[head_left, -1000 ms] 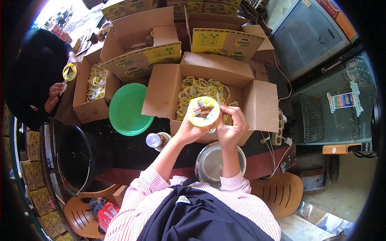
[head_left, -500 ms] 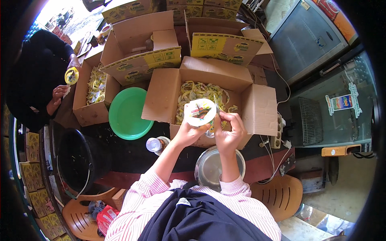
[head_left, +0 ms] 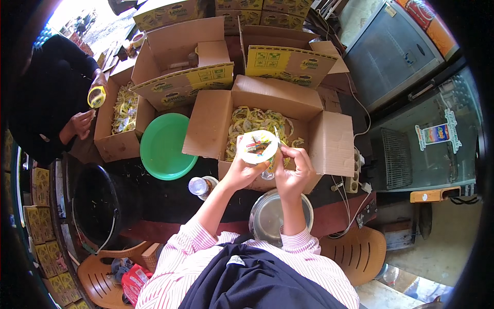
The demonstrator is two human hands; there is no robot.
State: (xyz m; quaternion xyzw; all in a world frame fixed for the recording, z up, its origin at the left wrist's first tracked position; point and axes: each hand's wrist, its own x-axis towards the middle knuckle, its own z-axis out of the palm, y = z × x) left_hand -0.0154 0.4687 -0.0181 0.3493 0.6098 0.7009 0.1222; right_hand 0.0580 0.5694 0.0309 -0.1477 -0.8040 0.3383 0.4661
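Over the middle carton, my left hand (head_left: 241, 174) grips a small sealed cup (head_left: 260, 146) with a round, white and yellow printed top facing up. My right hand (head_left: 295, 167) holds a thin knife (head_left: 278, 135), its blade pointing up along the right rim of the cup. Right fingers and thumb are closed round the handle, which is mostly hidden. Under both hands, the open carton (head_left: 335, 144) contains a heap of yellow and whitish curled strips (head_left: 252, 116).
Left of the carton stand a green basin (head_left: 167, 164), a lidded jar (head_left: 198, 186) and a black bucket (head_left: 95, 206). A steel pot (head_left: 267, 213) sits below my wrists. Further left, a co-worker (head_left: 51, 92) holds a yellow-rimmed cup (head_left: 96, 97) beside another carton (head_left: 116, 146). White cables (head_left: 346, 206) hang right.
The printed top has turned slightly in my left hand, and the knife still rests at its right rim. The co-worker's cup is tilted differently, with their lower hand shifted.
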